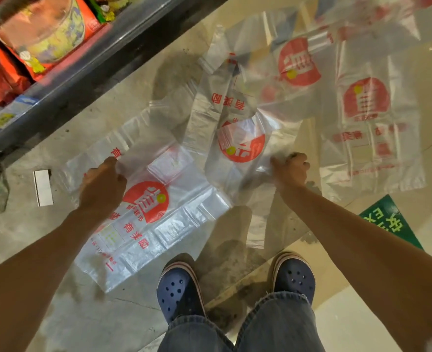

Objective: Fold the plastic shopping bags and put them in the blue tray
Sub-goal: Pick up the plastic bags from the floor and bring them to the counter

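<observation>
Several clear plastic shopping bags with red round logos lie spread on the floor. My left hand (102, 185) grips the upper edge of the nearest bag (159, 224), which lies flat in front of my left foot. My right hand (291, 168) grips the edge of a second bag (240, 148) in the middle, crumpled and partly lifted. Two more bags lie further off: one at the far middle (298, 62), one at the right (370, 128). No blue tray is in view.
A dark shelf rail (82, 69) runs diagonally at upper left, with red packaged goods (44, 29) on the shelf. A small white card (43, 188) lies on the floor at left. A green floor sticker (390, 222) is at right. My blue clogs (180, 288) stand below.
</observation>
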